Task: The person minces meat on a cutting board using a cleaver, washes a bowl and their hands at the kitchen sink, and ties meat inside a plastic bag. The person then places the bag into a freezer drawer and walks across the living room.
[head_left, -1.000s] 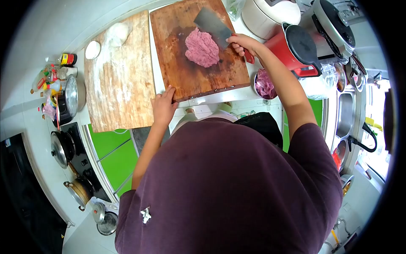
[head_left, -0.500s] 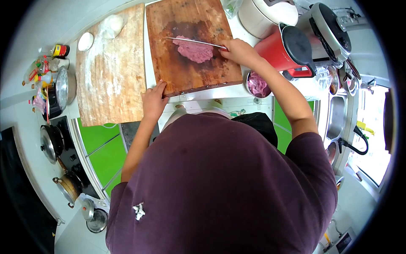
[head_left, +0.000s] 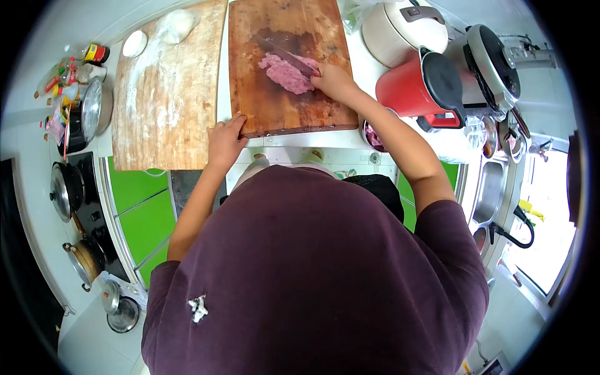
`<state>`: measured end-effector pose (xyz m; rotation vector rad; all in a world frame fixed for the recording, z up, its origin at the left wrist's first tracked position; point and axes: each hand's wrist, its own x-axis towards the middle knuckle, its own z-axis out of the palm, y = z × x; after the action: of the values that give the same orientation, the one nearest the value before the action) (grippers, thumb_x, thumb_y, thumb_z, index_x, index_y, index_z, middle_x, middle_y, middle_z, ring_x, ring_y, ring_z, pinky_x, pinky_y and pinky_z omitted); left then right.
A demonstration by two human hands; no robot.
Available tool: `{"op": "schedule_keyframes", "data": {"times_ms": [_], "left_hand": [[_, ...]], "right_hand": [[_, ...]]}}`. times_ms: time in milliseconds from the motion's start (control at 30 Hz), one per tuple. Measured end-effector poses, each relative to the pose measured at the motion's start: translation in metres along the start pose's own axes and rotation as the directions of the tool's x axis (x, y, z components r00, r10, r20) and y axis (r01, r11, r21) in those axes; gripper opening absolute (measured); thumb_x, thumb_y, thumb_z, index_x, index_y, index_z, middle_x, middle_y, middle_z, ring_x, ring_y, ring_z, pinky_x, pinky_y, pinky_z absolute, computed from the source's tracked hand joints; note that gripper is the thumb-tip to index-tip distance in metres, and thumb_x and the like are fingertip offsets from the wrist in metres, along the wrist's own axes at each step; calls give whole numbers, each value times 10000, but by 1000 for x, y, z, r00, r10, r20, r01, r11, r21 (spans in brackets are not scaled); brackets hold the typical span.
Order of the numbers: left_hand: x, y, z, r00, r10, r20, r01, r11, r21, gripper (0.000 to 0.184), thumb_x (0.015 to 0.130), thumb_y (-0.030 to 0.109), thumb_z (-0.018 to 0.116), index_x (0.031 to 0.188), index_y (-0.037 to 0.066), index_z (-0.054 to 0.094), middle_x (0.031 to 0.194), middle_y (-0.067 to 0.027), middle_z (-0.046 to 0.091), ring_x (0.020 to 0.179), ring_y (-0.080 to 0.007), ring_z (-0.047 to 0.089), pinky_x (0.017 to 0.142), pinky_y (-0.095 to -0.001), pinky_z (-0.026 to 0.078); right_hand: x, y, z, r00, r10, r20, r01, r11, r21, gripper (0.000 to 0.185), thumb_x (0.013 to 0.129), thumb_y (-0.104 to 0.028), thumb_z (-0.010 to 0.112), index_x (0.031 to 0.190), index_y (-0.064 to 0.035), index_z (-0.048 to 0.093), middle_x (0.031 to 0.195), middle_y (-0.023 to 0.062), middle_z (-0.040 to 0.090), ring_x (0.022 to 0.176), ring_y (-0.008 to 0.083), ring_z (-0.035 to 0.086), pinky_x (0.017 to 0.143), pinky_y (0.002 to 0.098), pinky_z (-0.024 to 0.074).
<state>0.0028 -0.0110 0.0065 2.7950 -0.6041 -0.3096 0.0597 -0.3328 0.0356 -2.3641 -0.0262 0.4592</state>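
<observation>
My right hand (head_left: pixel 333 81) is closed round the handle of a kitchen knife (head_left: pixel 282 54). Its blade lies tilted over a flat mound of pink minced meat (head_left: pixel 287 76), touching or just above it; I cannot tell which. The mince sits on a thick dark wooden cutting board (head_left: pixel 281 115), with a wet stain around it. At the near left corner of that board, my left hand (head_left: pixel 226 140) grips the edge, fingers on one side and thumb along the front.
A floured wooden board (head_left: pixel 169 112) carries a white lid-like disc (head_left: pixel 135 44) and a bagged white lump (head_left: pixel 177 26). Right of the cutting board stand a bowl of meat (head_left: pixel 373 136), a red kettle (head_left: pixel 400 87) and a rice cooker (head_left: pixel 394 37). Bottles (head_left: pixel 95 52) and a pot (head_left: pixel 95 109) are at left.
The knife's blade has turned, from edge-up across the mince to showing its broad side diagonally over it. My right hand shifted slightly. My left hand stays on the board's corner; the view moved a little.
</observation>
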Motion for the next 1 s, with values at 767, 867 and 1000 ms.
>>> {"op": "schedule_keyframes", "data": {"times_ms": [767,867,1000], "left_hand": [[0,-13,8,999,35,-39,-38,998,-56,573,713,151,726,1258,101,557,1369,-22,532,925,-293,577,846,-417,460],[-3,-14,10,999,36,-37,-38,997,-61,569,712,159,727,1253,104,558,1370,-12,530,925,-287,581,838,-414,461],[-4,-14,10,999,43,-22,-43,999,-24,579,708,179,732,1255,122,551,1375,1,523,947,-272,586,815,-414,454]], "right_hand": [[-2,-19,24,998,45,-35,-48,994,-100,321,864,-229,561,1087,-3,608,936,283,643,928,420,623,824,474,482],[-10,-27,32,977,35,-209,-41,999,-25,312,857,-239,567,1039,10,616,931,284,641,920,426,621,822,481,476],[-6,-10,27,985,102,-142,-104,995,-4,300,859,-252,565,998,8,621,917,268,647,913,426,622,811,482,475]]}}
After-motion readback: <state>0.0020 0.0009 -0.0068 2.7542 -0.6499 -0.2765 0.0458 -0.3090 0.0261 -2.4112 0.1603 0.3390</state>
